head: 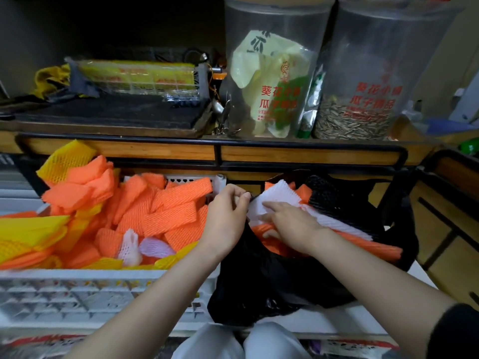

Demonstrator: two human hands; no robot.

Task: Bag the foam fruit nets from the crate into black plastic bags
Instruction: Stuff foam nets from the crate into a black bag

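Both hands are at the mouth of the black plastic bag (pixel 259 281), which sits against the right end of the white crate (pixel 77 294). Her or his left hand (pixel 226 213) is curled, thumb and fingertips pinching the bag's dark rim right at the crate's far right corner. The right hand (pixel 290 224) lies flat with its fingers nearly straight, pressing down on a stack of white foam nets (pixel 280 194) inside the bag; I can't see whether the thumb hooks under them. Beneath and beside that stack, long orange nets (pixel 363 244) stick out past the bag's right edge, and a black net (pixel 329 195) stands at the bag's far side.

Most of the foam fruit nets are in the crate: flat orange pieces (pixel 168 203) heaped across its middle and far side, yellow ones (pixel 28 229) along its left end, and a couple of white ones (pixel 129 244) near its front edge.

Above the crate runs a wooden shelf edge (pixel 155 151). On the shelf's right part stand two tall clear tubs, the left tub (pixel 272 73) holding a crumpled pale bag, the right tub (pixel 375 73) with sunflower seeds (pixel 350 123) in its bottom. Toward the shelf's left end lies a clear tray with yellow inserts (pixel 137 76).
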